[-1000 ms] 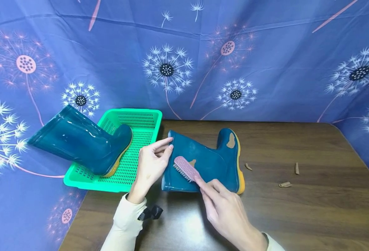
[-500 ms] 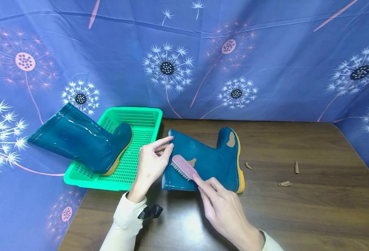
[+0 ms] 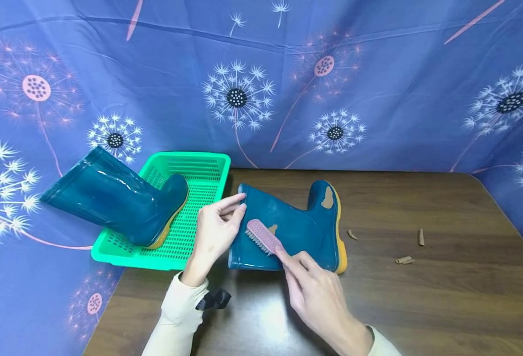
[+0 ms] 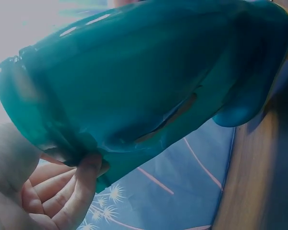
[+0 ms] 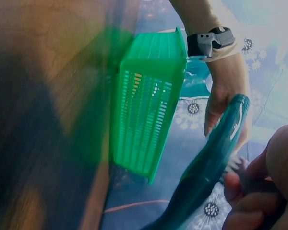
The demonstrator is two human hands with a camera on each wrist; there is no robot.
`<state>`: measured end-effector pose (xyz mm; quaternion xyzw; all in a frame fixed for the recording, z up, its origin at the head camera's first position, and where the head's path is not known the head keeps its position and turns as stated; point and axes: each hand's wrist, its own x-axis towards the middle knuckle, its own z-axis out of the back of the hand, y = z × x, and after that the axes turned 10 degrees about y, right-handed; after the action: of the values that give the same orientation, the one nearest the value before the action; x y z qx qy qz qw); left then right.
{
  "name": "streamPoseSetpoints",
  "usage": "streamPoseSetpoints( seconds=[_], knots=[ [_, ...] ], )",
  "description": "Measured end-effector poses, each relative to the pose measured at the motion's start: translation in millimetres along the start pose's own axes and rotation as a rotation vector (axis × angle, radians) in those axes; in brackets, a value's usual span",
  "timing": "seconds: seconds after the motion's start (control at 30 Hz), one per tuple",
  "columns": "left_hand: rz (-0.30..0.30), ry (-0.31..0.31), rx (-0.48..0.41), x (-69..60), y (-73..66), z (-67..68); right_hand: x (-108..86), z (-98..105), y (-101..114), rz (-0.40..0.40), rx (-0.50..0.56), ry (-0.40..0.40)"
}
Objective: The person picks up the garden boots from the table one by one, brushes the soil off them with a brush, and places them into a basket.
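Observation:
A teal rubber boot (image 3: 297, 247) with a yellow sole lies on its side, bearing tan patches on its shaft and toe. My left hand (image 3: 212, 232) pinches the top edge of its shaft, thumb against the boot (image 4: 149, 72) in the left wrist view. In my right hand (image 3: 317, 291) is a pink-backed brush (image 3: 263, 236), gripped by its handle. The bristles are against the upper shaft, beside the tan patch (image 3: 273, 229). From the right wrist, the boot (image 5: 201, 163) appears edge-on with grey bristles (image 5: 233, 165) touching it.
On the left, a green plastic basket (image 3: 219, 173) holds a second teal boot (image 3: 106, 195), its shaft leaning over the rim. Small curled brown pieces (image 3: 405, 260) lie right of the boot on the wooden table (image 3: 466, 296). A patterned blue cloth (image 3: 377, 99) hangs behind.
The brush shifted slightly up the shaft toward the boot's opening, then back toward the foot. The left hand stays at the boot's edge, and the boot lies almost unmoved.

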<state>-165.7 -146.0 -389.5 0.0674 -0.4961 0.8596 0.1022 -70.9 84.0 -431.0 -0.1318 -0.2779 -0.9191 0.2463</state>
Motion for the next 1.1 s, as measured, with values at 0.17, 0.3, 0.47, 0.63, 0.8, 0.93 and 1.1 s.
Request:
streamPoseSetpoints(
  seconds=[0.17, 0.3, 0.47, 0.63, 0.8, 0.93, 1.1],
  knots=[
    [0.008, -0.002, -0.001, 0.0, 0.0, 1.7, -0.1, 2.9, -1.6, -0.067, -0.023, -0.045],
    [-0.001, -0.007, -0.002, 0.2, 0.0, 2.2, 2.2, 2.3, -0.8, 0.01, 0.025, -0.052],
    [-0.001, -0.001, 0.003, 0.4, 1.4, 0.8, 1.5, 1.6, 0.7, 0.017, -0.001, -0.011],
    [0.019, 0.012, 0.0, -0.4, 1.2, 0.7, -2.4, 6.6, -0.5, -0.113, -0.068, -0.01],
    [0.012, 0.008, 0.0, -1.1, -0.9, 2.6, -0.7, 5.7, -0.9, -0.038, -0.033, -0.038],
    [0.015, 0.009, 0.008, -0.9, -1.1, 1.9, -1.6, 4.5, -0.5, -0.025, -0.046, -0.001],
    [0.032, 0.018, 0.01, 0.0, -1.0, 0.5, -5.2, 8.0, -4.8, -0.132, -0.079, -0.002]
  ],
)
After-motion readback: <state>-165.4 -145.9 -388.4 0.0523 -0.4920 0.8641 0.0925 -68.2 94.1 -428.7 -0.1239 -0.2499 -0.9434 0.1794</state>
